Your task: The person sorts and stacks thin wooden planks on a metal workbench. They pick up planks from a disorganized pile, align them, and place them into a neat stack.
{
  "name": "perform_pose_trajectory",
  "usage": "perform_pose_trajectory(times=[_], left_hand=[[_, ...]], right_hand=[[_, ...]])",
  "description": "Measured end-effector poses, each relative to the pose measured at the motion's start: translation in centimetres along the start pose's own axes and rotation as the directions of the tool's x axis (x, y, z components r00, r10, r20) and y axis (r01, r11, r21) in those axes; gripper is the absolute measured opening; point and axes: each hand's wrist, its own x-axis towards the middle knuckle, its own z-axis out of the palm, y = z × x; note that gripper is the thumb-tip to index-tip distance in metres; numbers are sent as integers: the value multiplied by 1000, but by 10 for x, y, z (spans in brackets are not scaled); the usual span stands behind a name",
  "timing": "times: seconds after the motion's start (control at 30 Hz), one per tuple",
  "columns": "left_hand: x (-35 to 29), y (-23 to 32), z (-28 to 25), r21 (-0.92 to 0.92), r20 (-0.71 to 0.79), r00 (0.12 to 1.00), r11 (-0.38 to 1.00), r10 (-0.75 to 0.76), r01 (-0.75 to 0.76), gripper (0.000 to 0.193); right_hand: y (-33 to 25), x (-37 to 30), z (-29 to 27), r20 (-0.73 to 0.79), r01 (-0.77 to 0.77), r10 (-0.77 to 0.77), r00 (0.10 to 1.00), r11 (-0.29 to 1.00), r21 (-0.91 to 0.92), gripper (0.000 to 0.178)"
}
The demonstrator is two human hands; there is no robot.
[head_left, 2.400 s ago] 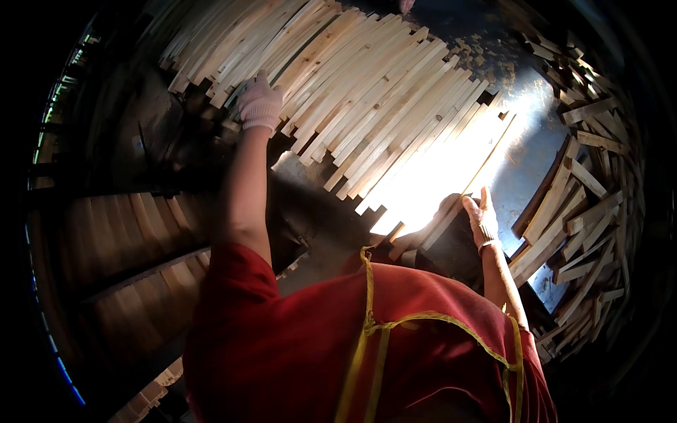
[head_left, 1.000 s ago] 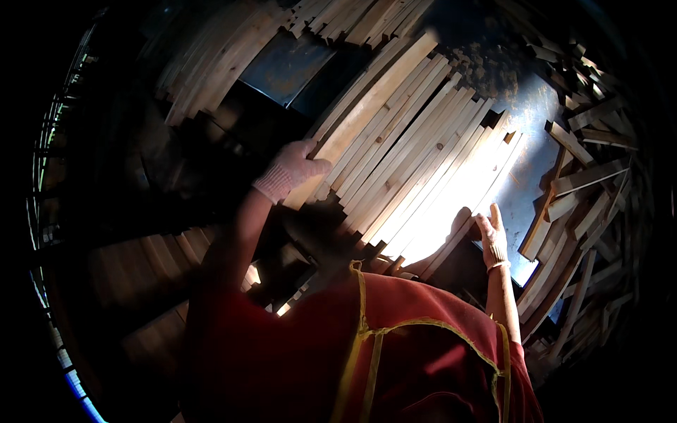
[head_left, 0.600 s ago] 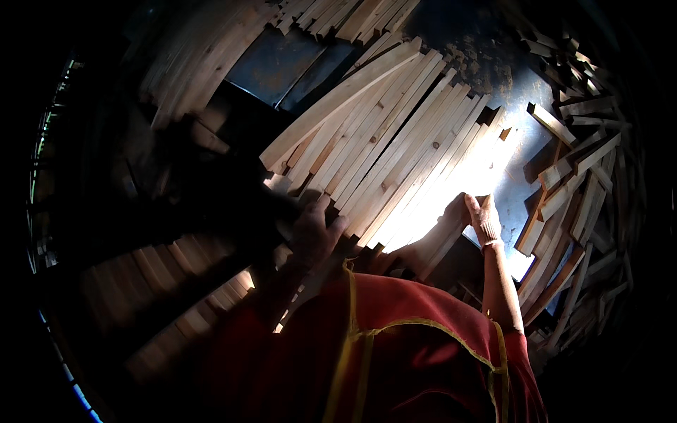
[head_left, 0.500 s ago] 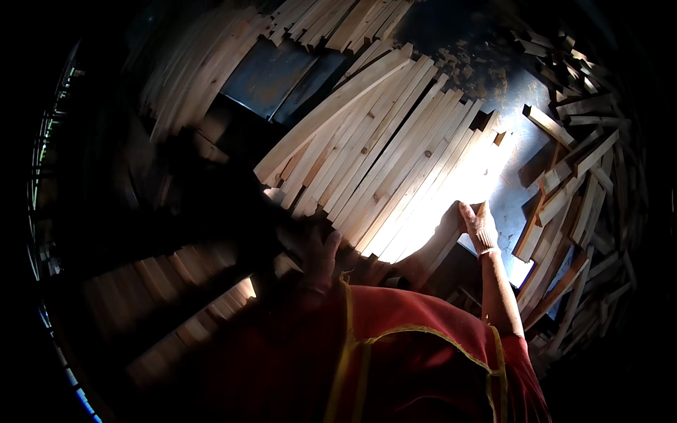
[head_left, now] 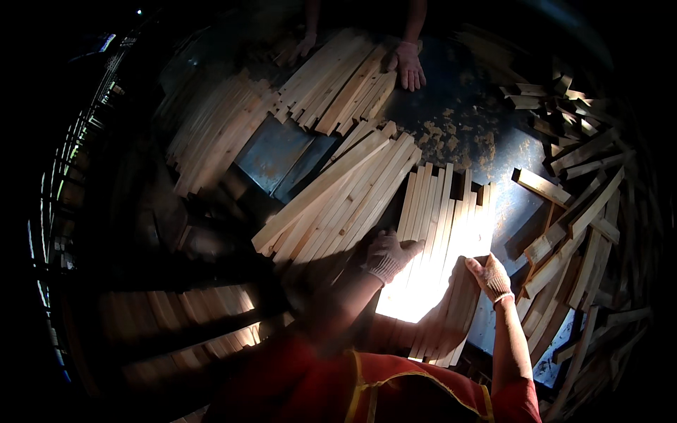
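Both my hands wear pale knitted gloves. Between them lies a batch of long, narrow wooden strips, side by side and glaring white in the middle. My left hand grips the batch's left edge, thumb over the top, its fingers partly hidden in shadow. At the right edge my right hand holds on, thumb laid toward the wood. A gap at the far end parts this batch from another group of strips on the left. One thicker strip lies slanted over that group.
Across the metal table, a co-worker's gloved hand rests beside more strips. Loose wood pieces lie heaped on the right. Stacked wood sits in shadow at lower left. Wood chips litter the far tabletop.
My left hand has moved right and forward from the near end onto the strips. The right-hand batch has separated from the others and sits nearer me. A co-worker's hands now show at the top.
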Motion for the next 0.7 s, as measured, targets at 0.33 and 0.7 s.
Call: perform_pose_trajectory(times=[0.33, 0.7], left_hand=[[-54, 98, -113, -621, -131, 927, 700, 353, -354, 95], [-60, 5, -118, -222, -645, 455, 419, 615, -881, 86]], right_hand=[[-77, -66, -74, -396, 252, -68, 916, 865, 433, 51], [-68, -128, -20, -589, 493, -256, 766, 823, 284, 65]])
